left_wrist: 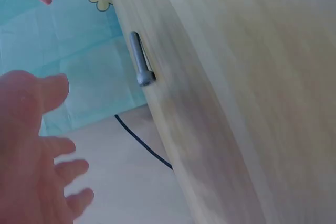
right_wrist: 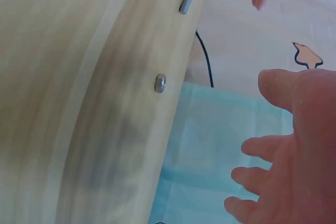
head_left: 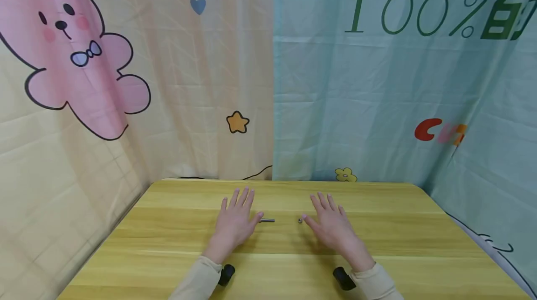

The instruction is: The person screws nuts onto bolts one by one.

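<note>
A metal bolt point(head_left: 267, 220) lies on the wooden table, its head toward my left hand point(head_left: 235, 225). In the left wrist view the whole bolt point(left_wrist: 140, 60) shows, with a round head and a straight shank. To the right of it a small metal nut point(head_left: 299, 220) rests on the wood, just beside the thumb of my right hand point(head_left: 333, 227). The right wrist view shows the nut point(right_wrist: 160, 83) standing on its edge. Both hands are held palm down above the table with fingers straight and spread, and neither holds anything.
The wooden table point(head_left: 285, 269) reaches back to hanging curtains: a cream one point(head_left: 176, 80) at the left and a blue one point(head_left: 356, 85) at the right. A black wrist device point(head_left: 226, 275) sits at the left wrist, another point(head_left: 344, 278) at the right.
</note>
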A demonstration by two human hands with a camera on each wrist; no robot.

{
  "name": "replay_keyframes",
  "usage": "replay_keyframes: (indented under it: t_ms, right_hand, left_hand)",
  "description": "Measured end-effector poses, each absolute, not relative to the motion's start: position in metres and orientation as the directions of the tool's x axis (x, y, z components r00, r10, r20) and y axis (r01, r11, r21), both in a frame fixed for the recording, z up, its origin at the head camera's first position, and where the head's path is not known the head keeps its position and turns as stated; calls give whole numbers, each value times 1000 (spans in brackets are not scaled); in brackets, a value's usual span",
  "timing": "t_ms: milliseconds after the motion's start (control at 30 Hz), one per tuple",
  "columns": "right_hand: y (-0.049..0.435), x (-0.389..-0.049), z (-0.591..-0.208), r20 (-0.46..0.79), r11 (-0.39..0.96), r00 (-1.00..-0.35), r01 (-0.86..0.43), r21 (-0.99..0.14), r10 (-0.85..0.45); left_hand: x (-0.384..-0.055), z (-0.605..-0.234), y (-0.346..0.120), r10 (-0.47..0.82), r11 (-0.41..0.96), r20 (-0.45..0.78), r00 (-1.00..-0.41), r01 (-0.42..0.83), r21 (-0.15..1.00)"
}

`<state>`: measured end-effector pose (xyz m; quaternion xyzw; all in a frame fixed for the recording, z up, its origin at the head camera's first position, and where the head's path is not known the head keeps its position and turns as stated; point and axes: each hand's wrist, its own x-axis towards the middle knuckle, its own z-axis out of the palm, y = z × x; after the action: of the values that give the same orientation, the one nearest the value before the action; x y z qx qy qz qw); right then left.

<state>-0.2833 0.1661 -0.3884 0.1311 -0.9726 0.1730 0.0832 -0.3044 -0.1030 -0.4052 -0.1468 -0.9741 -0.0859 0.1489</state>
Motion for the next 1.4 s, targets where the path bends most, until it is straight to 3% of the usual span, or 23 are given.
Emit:
replay_keyframes:
  t_ms: [167,400,800,1400]
  right_hand:
    - [174,-295,-392,274,873,-925,-350,-339,-265]
    - [180,-312,-401,243,731,-910,-414,-543,-335]
    - [187,-347,-417,245,592,-847,-510,-625,-471]
    - [186,-364,-425,142,551,-828,-478,-684,-543]
  left_hand:
    - [-314,-403,-110,348,899,336,-875,413,146]
    - [-330,-405,-121,427,789,313,-848,519,329]
    - [-359,-411,-126,482,574,204,-852,483,661]
    - [-373,-421,-122,506,504,135,-852,419,755]
